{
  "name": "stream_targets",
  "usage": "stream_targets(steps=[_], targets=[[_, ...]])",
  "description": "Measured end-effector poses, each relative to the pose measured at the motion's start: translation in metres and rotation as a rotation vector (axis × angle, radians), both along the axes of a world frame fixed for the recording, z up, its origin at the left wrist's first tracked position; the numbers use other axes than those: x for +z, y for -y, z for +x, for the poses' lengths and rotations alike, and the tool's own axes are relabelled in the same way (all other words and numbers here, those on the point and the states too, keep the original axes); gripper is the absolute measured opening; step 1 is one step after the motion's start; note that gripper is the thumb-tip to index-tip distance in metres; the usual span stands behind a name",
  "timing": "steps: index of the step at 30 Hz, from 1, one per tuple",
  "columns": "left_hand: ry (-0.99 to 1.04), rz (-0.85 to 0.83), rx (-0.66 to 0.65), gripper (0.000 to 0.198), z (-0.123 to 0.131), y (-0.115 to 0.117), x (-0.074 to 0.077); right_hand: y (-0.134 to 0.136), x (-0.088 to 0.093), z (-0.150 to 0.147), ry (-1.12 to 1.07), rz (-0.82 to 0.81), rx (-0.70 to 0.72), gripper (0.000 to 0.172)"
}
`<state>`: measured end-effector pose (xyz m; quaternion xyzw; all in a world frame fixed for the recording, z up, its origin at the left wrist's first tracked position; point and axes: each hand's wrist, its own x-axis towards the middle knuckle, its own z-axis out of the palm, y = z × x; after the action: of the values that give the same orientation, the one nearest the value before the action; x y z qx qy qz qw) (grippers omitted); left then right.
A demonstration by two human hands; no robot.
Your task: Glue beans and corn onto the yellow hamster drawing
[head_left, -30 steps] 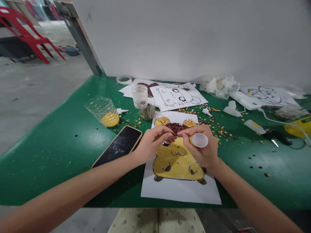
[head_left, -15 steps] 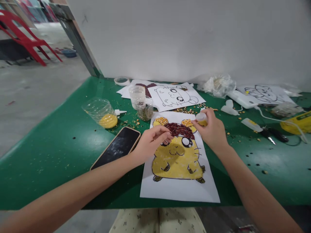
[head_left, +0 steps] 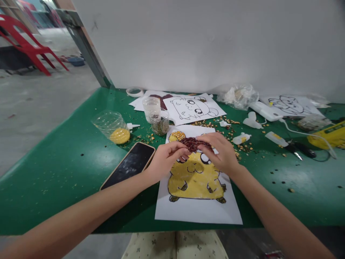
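A hamster picture on white paper [head_left: 199,212] lies in front of me, its body filled with yellow grain, its head with dark red beans [head_left: 192,143] and one ear with corn [head_left: 176,136]. My left hand [head_left: 165,160] is pinched shut at the left edge of the red bean patch; what it holds is too small to make out. My right hand [head_left: 221,153] rests with fingers stretched out on the right side of the bean patch and holds nothing. A small white glue bottle [head_left: 240,138] lies on the green table [head_left: 61,169] just right of the picture.
A phone [head_left: 129,163] lies left of the picture. Behind it are a tipped cup of yellow grain [head_left: 114,126], a cup of green beans [head_left: 161,124], an uncoloured hamster drawing [head_left: 192,107] and a tape roll [head_left: 135,91]. Scattered beans, scissors [head_left: 302,149], a plastic bag [head_left: 238,95] and a white cable lie to the right.
My right hand carried the small bottle to the far right of the picture, left it lying on the table and came back onto the red beans. My left hand stayed put.
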<state>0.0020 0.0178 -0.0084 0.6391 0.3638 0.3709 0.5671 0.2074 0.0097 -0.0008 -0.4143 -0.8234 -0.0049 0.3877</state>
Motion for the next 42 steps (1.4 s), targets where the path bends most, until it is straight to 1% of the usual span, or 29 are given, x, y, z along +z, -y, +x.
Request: stream_targets(steps=[3, 6, 9, 12, 16, 22, 30, 37, 42], targets=[[-0.06, 0.031, -0.02, 0.019, -0.001, 0.001, 0.004, 0.008, -0.003, -0.014, -0.022, 0.01, 0.124, 0.021], [-0.083, 0.037, -0.041, 0.02, -0.001, 0.002, 0.006, 0.011, -0.006, -0.018, -0.026, 0.021, 0.159, 0.015], [-0.047, -0.023, -0.071, 0.019, 0.0, 0.002, 0.007, 0.011, -0.008, -0.018, -0.048, 0.011, 0.161, 0.012], [0.012, -0.092, -0.108, 0.016, 0.0, 0.002, 0.008, 0.011, -0.008, -0.018, -0.07, 0.023, 0.168, 0.013], [0.069, -0.118, -0.139, 0.016, 0.001, 0.002, 0.009, 0.012, -0.007, -0.019, -0.115, 0.052, 0.159, 0.013], [0.105, -0.167, -0.172, 0.017, 0.0, 0.004, 0.011, 0.013, -0.009, -0.02, -0.15, -0.002, 0.203, 0.014], [0.073, -0.186, -0.151, 0.018, 0.0, 0.005, 0.012, 0.015, -0.012, -0.022, -0.224, -0.012, 0.167, 0.012], [0.108, -0.182, -0.139, 0.015, 0.0, 0.007, 0.013, 0.017, -0.012, -0.024, -0.269, -0.001, 0.156, 0.014], [0.133, -0.184, -0.125, 0.014, 0.001, 0.008, 0.014, 0.017, -0.011, -0.025, -0.274, 0.004, 0.128, 0.011]])
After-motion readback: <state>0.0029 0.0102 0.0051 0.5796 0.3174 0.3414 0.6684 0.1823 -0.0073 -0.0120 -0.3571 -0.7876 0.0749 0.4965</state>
